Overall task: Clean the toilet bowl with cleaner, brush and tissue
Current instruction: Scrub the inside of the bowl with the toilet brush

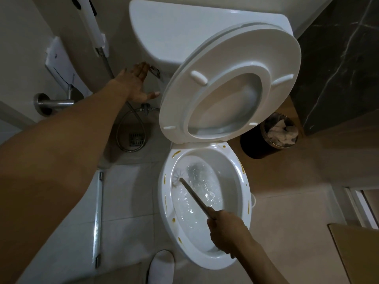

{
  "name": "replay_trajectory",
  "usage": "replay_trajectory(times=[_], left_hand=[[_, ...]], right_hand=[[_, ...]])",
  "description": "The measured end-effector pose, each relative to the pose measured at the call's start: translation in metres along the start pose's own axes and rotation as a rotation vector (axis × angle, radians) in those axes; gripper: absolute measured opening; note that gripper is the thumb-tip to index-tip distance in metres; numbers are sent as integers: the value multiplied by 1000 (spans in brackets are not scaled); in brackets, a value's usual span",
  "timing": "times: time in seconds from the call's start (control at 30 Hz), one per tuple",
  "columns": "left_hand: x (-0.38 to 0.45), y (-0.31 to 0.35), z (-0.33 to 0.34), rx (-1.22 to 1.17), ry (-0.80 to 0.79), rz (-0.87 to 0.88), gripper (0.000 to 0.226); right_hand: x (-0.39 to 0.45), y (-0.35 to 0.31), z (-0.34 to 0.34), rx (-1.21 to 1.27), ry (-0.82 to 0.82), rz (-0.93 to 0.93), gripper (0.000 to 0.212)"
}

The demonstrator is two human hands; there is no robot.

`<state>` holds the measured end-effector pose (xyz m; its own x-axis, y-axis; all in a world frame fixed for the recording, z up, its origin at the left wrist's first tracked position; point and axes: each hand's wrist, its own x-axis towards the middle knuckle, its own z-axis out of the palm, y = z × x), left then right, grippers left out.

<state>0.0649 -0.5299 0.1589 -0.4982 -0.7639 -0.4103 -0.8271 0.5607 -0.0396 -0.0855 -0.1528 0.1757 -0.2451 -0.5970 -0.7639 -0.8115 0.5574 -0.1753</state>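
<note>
The toilet bowl [207, 203] stands in front of the tank [174, 31], with the seat [229, 83] raised between them. A brush [184, 181] is in the bowl, at its left wall. A bin [270, 138] stands right of the bowl, and a floor drain [135, 139] lies to its left.

Dim, wide-angle bending at edges.
</note>
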Motion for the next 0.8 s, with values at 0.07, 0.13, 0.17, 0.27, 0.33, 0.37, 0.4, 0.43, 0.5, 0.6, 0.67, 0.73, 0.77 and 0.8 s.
replay_trajectory(times=[0.07, 0.13, 0.17, 0.27, 0.33, 0.37, 0.4, 0.43, 0.5, 0.6, 0.67, 0.73, 0.77, 0.8], left_hand=[[0, 0, 0, 3, -6, -2, 96], [0, 1, -1, 3, -10, -3, 96], [0, 1, -1, 0, -10, -2, 96], [0, 1, -1, -15, -10, -1, 96], [-1, 1, -1, -18, -11, -5, 96], [-1, 2, -1, -18, -9, -6, 96], [-2, 2, -2, -18, -5, -6, 96], [-2, 2, -2, -18, -1, -3, 95], [-2, 2, -3, -24, -2, 2, 95], [-1, 1, -2, -22, -9, -2, 96], [-1, 2, -2, -18, -10, -5, 96], [-2, 3, -2, -12, -11, -7, 95], [-2, 3, -2, -10, -12, -6, 95], [-3, 3, -3, -9, -13, -6, 95]], right_hand=[[-2, 2, 5, -5, 10, -2, 44], [-2, 5, 11, -7, 20, -4, 43], [-2, 7, 14, -4, 28, -5, 44], [0, 10, 21, 19, 53, -5, 44], [1, 11, 24, 24, 69, -4, 45], [2, 11, 26, 29, 75, 0, 45], [2, 12, 27, 34, 80, 3, 45], [3, 12, 27, 32, 84, 2, 45], [5, 13, 28, 34, 89, -4, 46], [6, 13, 28, 29, 87, -6, 45], [6, 13, 28, 22, 84, 3, 45], [6, 14, 28, 29, 87, 16, 44], [6, 15, 28, 29, 91, 17, 44], [6, 15, 28, 28, 94, 18, 45]])
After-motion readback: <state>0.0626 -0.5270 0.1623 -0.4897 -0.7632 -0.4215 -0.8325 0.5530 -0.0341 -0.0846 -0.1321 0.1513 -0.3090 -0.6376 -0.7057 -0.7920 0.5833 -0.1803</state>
